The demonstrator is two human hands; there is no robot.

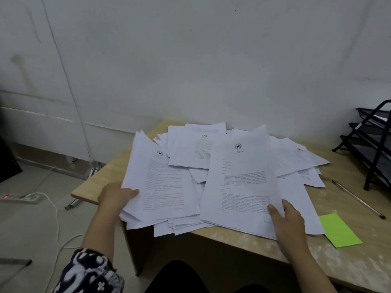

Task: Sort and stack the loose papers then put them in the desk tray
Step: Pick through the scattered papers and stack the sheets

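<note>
Left hand (117,194) pinches a sheaf of printed sheets (156,182) at the near-left edge of the paper pile (211,166), thumb on top. Right hand (285,216) grips a lifted letterhead page (241,182) at the pile's near-right, thumb on its face. Pile sprawls over the wooden desk (264,248) (unsorted, overlapping). Green sticky pad (339,230) and pen (357,198) lie right of the pile. Black mesh desk tray (374,142) stands far right of it.

Left hand (118,195) grips paper bundle (156,182); right hand (285,216) holds sheet (243,182); desk tray (372,142) right.
</note>
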